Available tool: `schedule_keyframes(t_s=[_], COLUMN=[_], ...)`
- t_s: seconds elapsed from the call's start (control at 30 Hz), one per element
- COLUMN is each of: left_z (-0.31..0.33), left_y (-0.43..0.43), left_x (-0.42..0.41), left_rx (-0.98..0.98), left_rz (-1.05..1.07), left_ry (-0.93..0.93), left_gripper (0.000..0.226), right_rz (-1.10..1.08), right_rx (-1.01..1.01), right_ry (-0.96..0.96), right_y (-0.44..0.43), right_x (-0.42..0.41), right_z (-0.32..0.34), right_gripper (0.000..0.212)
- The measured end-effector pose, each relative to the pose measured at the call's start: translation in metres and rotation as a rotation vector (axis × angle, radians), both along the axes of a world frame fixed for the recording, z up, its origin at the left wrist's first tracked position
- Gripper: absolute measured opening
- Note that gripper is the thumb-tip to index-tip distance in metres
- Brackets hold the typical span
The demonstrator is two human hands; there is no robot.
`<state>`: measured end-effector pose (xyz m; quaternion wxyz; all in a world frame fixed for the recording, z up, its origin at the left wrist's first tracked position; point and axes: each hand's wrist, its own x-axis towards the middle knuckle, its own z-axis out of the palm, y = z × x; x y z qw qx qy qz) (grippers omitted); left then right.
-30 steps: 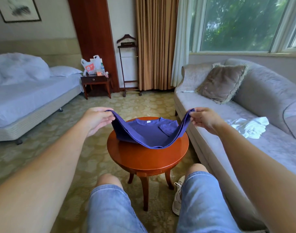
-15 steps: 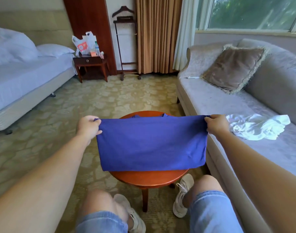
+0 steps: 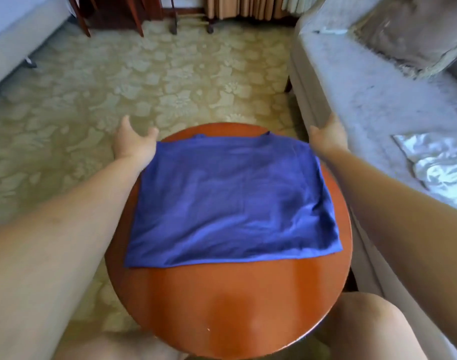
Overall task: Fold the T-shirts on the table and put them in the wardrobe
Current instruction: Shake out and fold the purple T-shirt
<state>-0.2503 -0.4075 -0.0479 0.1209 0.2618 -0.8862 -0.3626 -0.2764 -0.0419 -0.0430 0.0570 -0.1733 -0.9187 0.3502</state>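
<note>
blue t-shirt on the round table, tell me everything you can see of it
The blue T-shirt is plain, soft-looking fabric, folded into a rough rectangle, lying flat and lightly wrinkled on the round wooden table. Its neckline shows at the far edge. The left hand and right hand are open at its far corners; contact is unclear.

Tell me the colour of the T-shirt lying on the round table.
The T-shirt is plain blue-purple, no print visible; the head view, the only one, shows it.

Patterned carpet (image 3: 170, 81) covers the floor. Grey sofa (image 3: 365, 105) at right, cushion (image 3: 403, 35) on it. Bed (image 3: 14, 35) at far left.
</note>
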Motion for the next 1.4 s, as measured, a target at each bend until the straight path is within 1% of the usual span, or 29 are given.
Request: schedule_keyframes(t_s=[0.07, 0.13, 0.17, 0.27, 0.33, 0.43, 0.5, 0.57, 0.63, 0.7, 0.77, 0.9, 0.97, 1.03, 1.07, 1.13, 1.2, 1.23, 1.3, 1.4], left_z=[-0.018, -0.029, -0.032, -0.033, -0.03, -0.027, -0.027, -0.029, -0.029, -0.029, -0.03, -0.033, -0.028, -0.014, -0.004, 0.018, 0.041, 0.051, 0.066, 0.077], left_y=[0.013, 0.021, 0.024, 0.032, 0.033, 0.031, 0.026, 0.018, 0.013, 0.011, 0.01, -0.003, -0.011, -0.018, -0.02, -0.018, -0.006, 0.004, 0.028, 0.074], left_x=[0.016, 0.039, 0.052, 0.085, 0.101, 0.112, 0.114, 0.116, 0.12, 0.121, 0.121, 0.121, 0.124, 0.127, 0.128, 0.127, 0.125, 0.124, 0.121, 0.116], left_rx=[-0.097, -0.13, -0.133, -0.146, -0.106, 0.001, 0.061, 0.114, 0.138, 0.128, 0.139, 0.15, 0.216, 0.334, 0.388, 0.422, 0.391, 0.354, 0.246, 0.14], left_rz=[-0.055, -0.06, -0.047, -0.019, -0.019, -0.044, -0.072, -0.128, -0.247, -0.368, -0.419, -0.335, -0.279, -0.25, -0.246, -0.279, -0.378, -0.431, -0.498, -0.546], left_ry=[-0.081, -0.186, -0.237, -0.336, -0.355, -0.372, -0.346, -0.313, -0.31, -0.318, -0.298, -0.208, -0.214, -0.231, -0.228, -0.232, -0.281, -0.313, -0.342, -0.327], left_gripper=[0.074, 0.076, 0.076, 0.08, 0.083, 0.086, 0.088, 0.093, 0.095, 0.089, 0.076, 0.043, 0.037, 0.04, 0.045, 0.055, 0.062, 0.064, 0.068, 0.07], right_rz=[0.095, 0.194, 0.23, 0.316, 0.35, 0.35, 0.361, 0.379, 0.383, 0.378, 0.376, 0.385, 0.412, 0.435, 0.425, 0.355, 0.271, 0.255, 0.237, 0.183], right_rx=[0.042, 0.1, 0.162, 0.371, 0.456, 0.508, 0.524, 0.546, 0.557, 0.563, 0.567, 0.567, 0.552, 0.5, 0.459, 0.381, 0.308, 0.252, 0.096, -0.173], right_ry=[-0.011, 0.004, -0.016, -0.19, -0.254, -0.245, -0.244, -0.248, -0.252, -0.253, -0.257, -0.251, -0.267, -0.291, -0.27, -0.116, 0.071, 0.108, 0.063, -0.113], right_y=[-0.011, -0.024, -0.03, -0.042, -0.038, -0.021, -0.014, -0.011, -0.01, -0.011, -0.014, -0.025, -0.035, -0.047, -0.053, -0.062, -0.064, -0.063, -0.054, -0.033], right_x=[0.019, 0.046, 0.061, 0.103, 0.128, 0.149, 0.152, 0.154, 0.156, 0.156, 0.155, 0.155, 0.155, 0.154, 0.155, 0.163, 0.176, 0.182, 0.192, 0.194], right_z=[-0.02, -0.035, -0.04, -0.056, -0.065, -0.074, -0.074, -0.074, -0.075, -0.075, -0.074, -0.073, -0.072, -0.066, -0.062, -0.052, -0.042, -0.041, -0.043, -0.044], right_gripper=[0.061, 0.06, 0.06, 0.064, 0.068, 0.072, 0.072, 0.072, 0.072, 0.072, 0.072, 0.073, 0.073, 0.074, 0.074, 0.067, 0.054, 0.048, 0.043, 0.046])
